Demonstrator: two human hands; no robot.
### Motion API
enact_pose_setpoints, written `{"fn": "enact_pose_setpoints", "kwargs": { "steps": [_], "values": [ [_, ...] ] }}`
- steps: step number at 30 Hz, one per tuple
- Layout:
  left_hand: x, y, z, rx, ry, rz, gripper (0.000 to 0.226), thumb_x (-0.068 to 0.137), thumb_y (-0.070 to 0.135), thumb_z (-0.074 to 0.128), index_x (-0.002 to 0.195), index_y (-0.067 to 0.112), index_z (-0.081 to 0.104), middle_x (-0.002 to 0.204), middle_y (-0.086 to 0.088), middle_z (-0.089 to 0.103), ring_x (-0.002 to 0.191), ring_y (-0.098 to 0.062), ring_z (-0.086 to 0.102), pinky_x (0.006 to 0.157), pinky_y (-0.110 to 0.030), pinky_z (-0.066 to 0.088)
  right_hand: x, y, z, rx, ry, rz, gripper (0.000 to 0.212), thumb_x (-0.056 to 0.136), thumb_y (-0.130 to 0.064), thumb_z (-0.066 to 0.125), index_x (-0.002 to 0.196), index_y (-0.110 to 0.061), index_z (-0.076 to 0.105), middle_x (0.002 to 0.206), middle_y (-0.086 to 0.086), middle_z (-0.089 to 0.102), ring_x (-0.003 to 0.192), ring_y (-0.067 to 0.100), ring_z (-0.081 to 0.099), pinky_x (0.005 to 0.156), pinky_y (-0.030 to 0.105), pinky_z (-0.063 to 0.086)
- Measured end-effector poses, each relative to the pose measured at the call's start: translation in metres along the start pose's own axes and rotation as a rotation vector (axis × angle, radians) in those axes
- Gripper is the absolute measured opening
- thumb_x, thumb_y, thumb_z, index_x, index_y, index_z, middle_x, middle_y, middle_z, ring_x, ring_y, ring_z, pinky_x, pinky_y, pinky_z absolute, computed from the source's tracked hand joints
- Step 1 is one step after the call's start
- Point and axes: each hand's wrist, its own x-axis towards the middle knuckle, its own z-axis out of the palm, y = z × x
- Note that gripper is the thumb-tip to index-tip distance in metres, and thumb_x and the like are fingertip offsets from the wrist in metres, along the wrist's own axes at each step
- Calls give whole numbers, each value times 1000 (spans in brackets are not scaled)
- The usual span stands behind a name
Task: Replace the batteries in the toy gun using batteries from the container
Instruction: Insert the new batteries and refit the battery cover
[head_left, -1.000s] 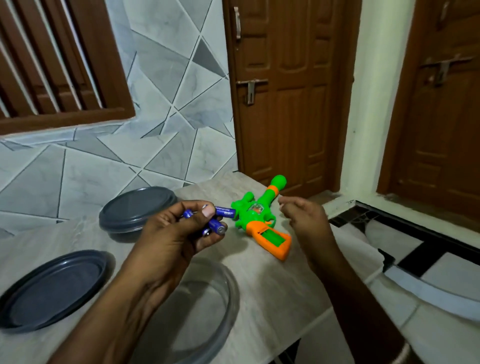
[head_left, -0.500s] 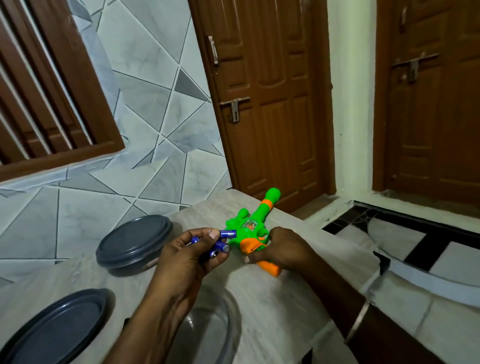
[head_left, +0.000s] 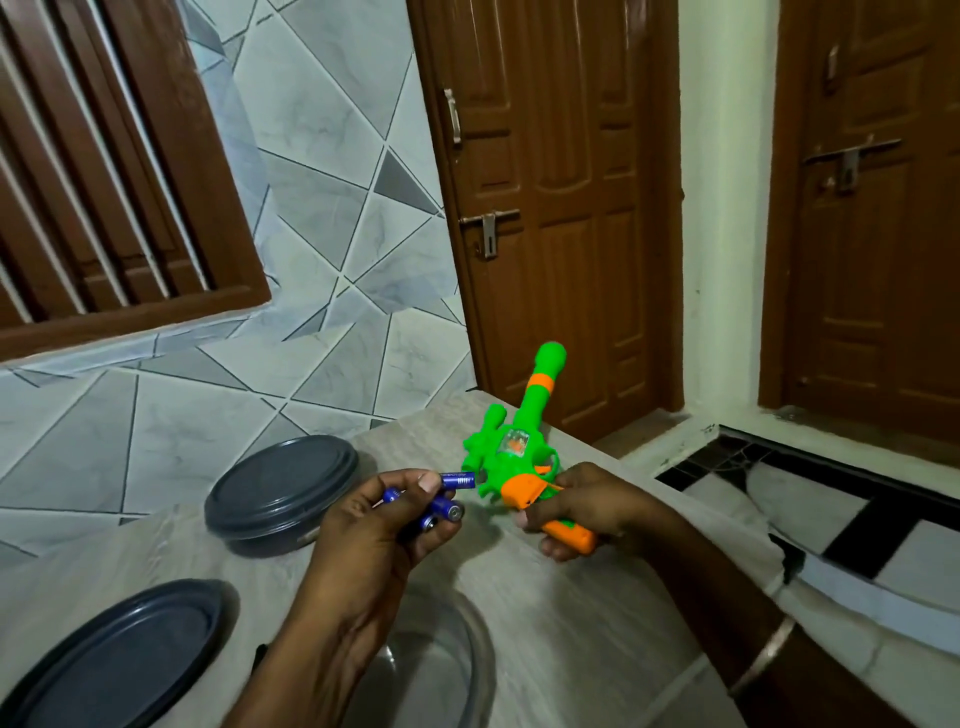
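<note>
Near table edge (head_left: 589, 442), toy gun (head_left: 522, 421) in right hand (head_left: 589, 506)

Toy gun (head_left: 511, 452) right of batteries (head_left: 457, 480); lidded container (head_left: 280, 483) behind-left; loose lid (head_left: 119, 660) front-left on table (head_left: 571, 623); bowl (head_left: 467, 665) nearest, right of lid.

The left hand (head_left: 374, 525) wraps most of the batteries (head_left: 457, 480). Only a few blue ends poke out, so their count is unsure and their print is too small to read. The right hand (head_left: 587, 506) covers the middle of the orange grip of the toy gun (head_left: 488, 447), so its battery slot cannot be seen. The left forearm crosses the bowl (head_left: 480, 665), which the bottom edge also cuts. The flat dark lid (head_left: 119, 654) runs off the lower left corner. The lidded container (head_left: 280, 483) hides its contents.
</note>
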Motion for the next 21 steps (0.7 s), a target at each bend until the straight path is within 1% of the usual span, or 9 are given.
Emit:
{"fn": "enact_pose_setpoints", "kwargs": {
  "steps": [3,5,7,10,13,15,17,19,21],
  "values": [
    [0,2,0,-44,-13,28,16,83,0,63,96,-8,64,74,-21,69,59,-21,70,57,-27,61,-18,-5,8,248,-77,-87,37,81,-1,77,116,1,64,84,17,73,63,29,73,57,33,61],
    [0,4,-1,-77,-25,30,18,82,1,63,98,-7,63,74,-21,69,60,-21,70,58,-27,62,-29,-10,12,351,-100,-200,38,81,0,76,118,-5,65,96,16,76,65,30,72,53,32,59],
    [0,6,-4,-120,-32,17,18,88,-1,58,104,-8,62,82,-24,67,60,-20,70,58,-26,61,-39,-17,15,423,-149,-304,44,81,-1,75,123,-9,62,108,19,74,66,29,69,54,31,55],
    [-2,10,-7,-182,-35,-15,24,89,-2,55,111,-9,62,97,-29,65,61,-19,67,57,-23,60,-50,-26,18,475,-199,-383,51,81,-1,75,128,-12,58,110,21,72,65,26,65,55,32,53],
    [-2,13,-11,-268,-35,-58,28,94,-3,52,119,-12,60,98,-25,68,60,-18,67,53,-20,58,-60,-32,23,611,-342,-376,50,83,-8,69,132,-11,58,107,23,70,70,26,63,59,34,54],
    [-2,14,-14,-318,-29,-75,35,95,-3,50,127,-16,55,92,-22,68,59,-16,66,50,-17,55,-66,-35,27,806,-467,-313,48,87,-17,63,133,-5,57,104,26,66,75,29,62,64,35,54],
    [-2,15,-16,-347,-24,-89,39,96,-3,49,133,-16,50,87,-19,68,58,-14,65,47,-16,53,-69,-34,29,933,-543,-259,47,94,-32,55,128,1,58,100,26,62,75,30,61,65,37,54],
    [-4,16,-17,-350,-25,-104,42,96,-1,49,136,-15,48,86,-18,70,57,-14,64,45,-16,50,-69,-32,31,956,-558,-243,55,98,-43,42,124,1,61,97,25,62,74,30,61,64,36,54],
    [-4,16,-18,-341,-31,-116,45,95,0,49,138,-15,46,88,-18,70,56,-13,62,44,-16,48,-68,-30,34,944,-527,-251,53,100,-40,40,125,2,60,97,26,62,74,30,62,63,36,55]
  ]
}}
